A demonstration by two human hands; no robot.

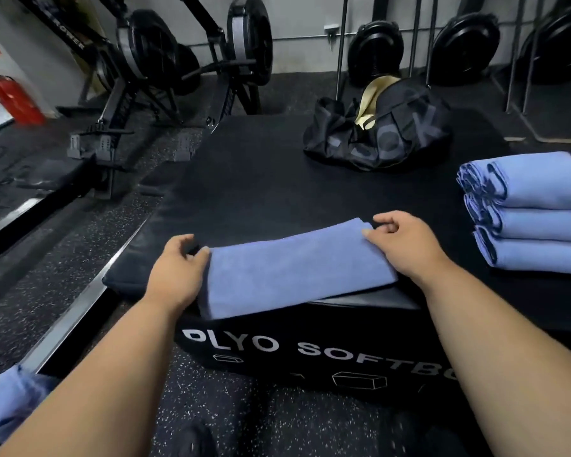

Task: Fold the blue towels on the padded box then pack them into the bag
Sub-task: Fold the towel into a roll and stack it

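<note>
Head view puts both of my forearms reaching in from the bottom edge toward the padded box [244,179], whose near black face reads "PLYO SOFTBO" in white capitals before the right forearm cuts it off, with small box outlines drawn beneath the letters. At the far lower left I see a bunch of loose blue cloth [4,404], partly out of frame.

On the near edge of the box top lies a folded blue towel [294,272], its near end hanging slightly over the rim. My left hand [175,268] rests at the towel's left edge, thumb laid on the cloth and fingers curled down beside it. My right hand [406,242] pinches the towel's far right corner between thumb and fingers.

Further right on the box sits a stack of folded towels [534,209], three high. Beyond, at the far side of the box top, the black bag [386,127] stands unzipped, showing a cream lining; large grey letters on its side are too creased to read in full. Behind, rowing machines [165,67] stand on end against the wall; one rail bears "ROWER".
</note>
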